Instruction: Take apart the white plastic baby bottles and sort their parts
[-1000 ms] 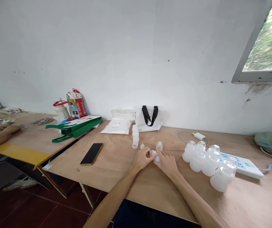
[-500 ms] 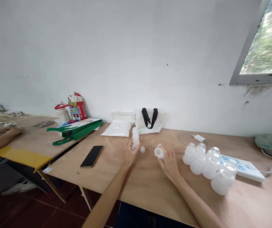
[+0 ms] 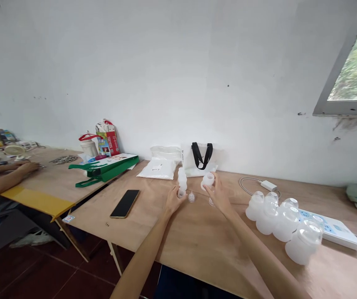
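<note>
My left hand (image 3: 174, 201) has its fingers curled round a small frosted white bottle (image 3: 182, 194), the nearest of a row of white bottles (image 3: 182, 177) that runs back toward the wall. Lifted above the table, another frosted white bottle (image 3: 208, 179) is gripped between the thumb and fingers of my right hand (image 3: 219, 193), its open mouth tilted up toward me. Between the hands stands a small clear piece with a pointed tip (image 3: 191, 197). Below my right hand lies another clear piece (image 3: 211, 202), partly hidden by the fingers.
Several frosted bottles with clear domed caps (image 3: 304, 243) stand right, beside a white power strip (image 3: 331, 228) and a charger (image 3: 268, 185). A phone (image 3: 124, 203) lies left. White packets (image 3: 157, 169) and a black-handled bag (image 3: 193, 166) line the wall. A co-worker's hands (image 3: 27, 168) rest far left.
My right hand has raised its bottle and turned the mouth upward, uncovering part of a clear piece below. My left hand stays by the row of bottles. The view has swung slightly left.
</note>
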Action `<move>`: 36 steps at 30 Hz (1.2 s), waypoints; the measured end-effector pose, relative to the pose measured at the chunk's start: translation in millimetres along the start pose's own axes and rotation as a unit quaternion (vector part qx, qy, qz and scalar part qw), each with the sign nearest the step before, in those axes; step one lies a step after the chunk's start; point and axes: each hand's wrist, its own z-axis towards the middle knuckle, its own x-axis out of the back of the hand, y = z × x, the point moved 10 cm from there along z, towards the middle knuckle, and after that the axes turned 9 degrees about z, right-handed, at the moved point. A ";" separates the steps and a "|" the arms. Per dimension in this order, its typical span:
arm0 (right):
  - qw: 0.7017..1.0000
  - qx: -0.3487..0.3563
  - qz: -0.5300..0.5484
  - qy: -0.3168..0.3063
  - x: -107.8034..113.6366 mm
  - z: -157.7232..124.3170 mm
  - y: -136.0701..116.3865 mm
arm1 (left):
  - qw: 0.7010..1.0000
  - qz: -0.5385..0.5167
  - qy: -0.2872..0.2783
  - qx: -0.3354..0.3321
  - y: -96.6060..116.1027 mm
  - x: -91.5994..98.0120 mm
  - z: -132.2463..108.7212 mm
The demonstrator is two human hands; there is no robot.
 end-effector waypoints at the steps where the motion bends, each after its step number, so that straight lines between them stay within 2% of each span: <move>1: 0.999 -0.032 0.003 -0.035 -14.4 10.8 6.1 | 1.000 -0.004 -0.010 -0.002 -1.0 -2.9 -0.3; 2: 0.995 -0.072 -0.006 -0.063 -28.2 19.5 14.9 | 1.000 -0.008 -0.018 -0.001 -2.7 -5.4 -0.7; 4: 0.990 -0.108 -0.015 -0.089 -50.3 33.5 26.4 | 1.000 -0.012 -0.026 0.004 -7.1 -9.4 -1.7; 10: 0.983 -0.159 -0.016 -0.090 -90.7 51.1 57.7 | 0.999 -0.006 -0.015 0.033 -20.6 -14.7 -3.8; 13: 0.980 -0.174 -0.017 -0.091 -100.9 53.1 69.7 | 0.999 -0.004 -0.020 0.031 -21.0 -15.4 -3.2; 19: 0.980 -0.176 -0.036 -0.085 -109.8 62.2 81.9 | 0.999 -0.003 -0.035 -0.003 -8.4 -11.1 -3.6; 26: 0.979 -0.158 -0.068 -0.107 -121.6 72.2 81.1 | 0.999 0.010 -0.047 0.025 -5.8 -11.5 -7.1; 29: 0.981 -0.124 -0.089 -0.123 -120.5 73.4 67.9 | 0.999 0.012 -0.051 0.012 -5.9 -13.4 -8.1; 31: 0.980 -0.095 -0.112 -0.133 -112.0 75.9 53.4 | 0.998 0.029 -0.049 0.010 -6.5 -13.2 -8.9; 33: 0.977 -0.067 -0.139 -0.147 -95.8 79.8 36.0 | 0.998 0.058 -0.034 0.013 -5.4 -9.4 -9.5; 36: 0.967 -0.037 -0.180 -0.175 -56.1 83.2 10.1 | 0.996 0.089 -0.002 0.011 2.2 0.4 -10.3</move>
